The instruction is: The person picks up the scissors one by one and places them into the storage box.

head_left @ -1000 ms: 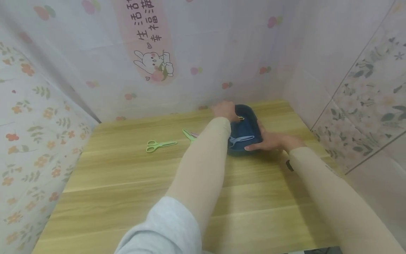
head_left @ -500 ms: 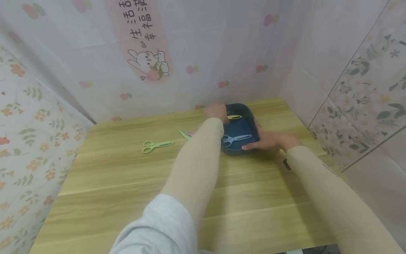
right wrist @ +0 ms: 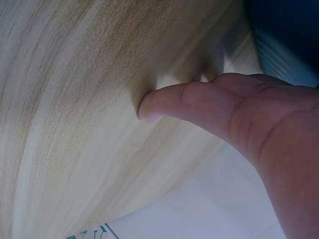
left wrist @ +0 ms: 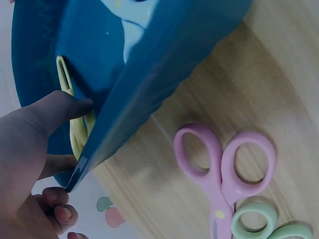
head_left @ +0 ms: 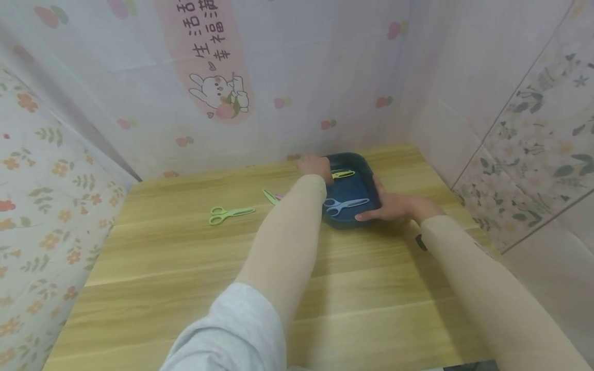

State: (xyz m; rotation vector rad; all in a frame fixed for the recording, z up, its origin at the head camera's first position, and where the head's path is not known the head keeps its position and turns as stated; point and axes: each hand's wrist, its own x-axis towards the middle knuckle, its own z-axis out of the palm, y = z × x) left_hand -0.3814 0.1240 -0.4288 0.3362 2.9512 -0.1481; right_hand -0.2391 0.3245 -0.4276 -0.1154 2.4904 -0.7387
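Left hand (head_left: pixel 315 167) shifted leftward, baring more of yellow scissors (left wrist: pixel 78 133) in tray (left wrist: pixel 179 52).

the head view is hazy and slightly soft, with faint shadows across the table (head_left: pixel 162 283); the right wrist view is dimmer, its tray (right wrist: pixel 294 30) nearly black.

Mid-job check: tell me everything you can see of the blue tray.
The blue tray is open-topped, with rounded corners, raised walls ribbed outside and a slight sheen; it looks like plastic. It sits upright toward the back right of the wood-look table. Inside are the yellow scissors and the blue scissors. The right hand rests against its right side, thumb at the near corner; the left hand reaches over its left side.
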